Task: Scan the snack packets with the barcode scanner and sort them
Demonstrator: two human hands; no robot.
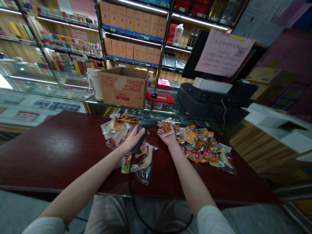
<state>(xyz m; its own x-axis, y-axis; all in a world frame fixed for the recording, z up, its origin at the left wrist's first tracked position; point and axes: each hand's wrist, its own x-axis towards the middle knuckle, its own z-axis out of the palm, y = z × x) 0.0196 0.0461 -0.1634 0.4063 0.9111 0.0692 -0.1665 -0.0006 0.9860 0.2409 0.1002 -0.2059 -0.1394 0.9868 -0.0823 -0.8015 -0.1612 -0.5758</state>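
My left hand (133, 139) is wrapped round the grip of a black handheld barcode scanner (140, 143), whose head points right and whose cord hangs over the table's front edge. In my right hand (167, 136) is a small vacuum-packed snack (166, 126) with brown contents, close in front of the scanner's head. Several packed snacks (119, 131) lie in a heap beyond and left of my left hand. Below the scanner rests a clear pack (147, 159) with a pale chicken foot-like piece. To the right of my right hand spreads another heap of snack packs (198, 143).
An open cardboard box (124, 86) stands on the glass counter behind the table, with a white jug (95, 84) on its left. A black monitor and cash register (209, 97) stand back right. Stocked shelves (134, 19) line the wall. The dark red table (60, 149) stretches left.
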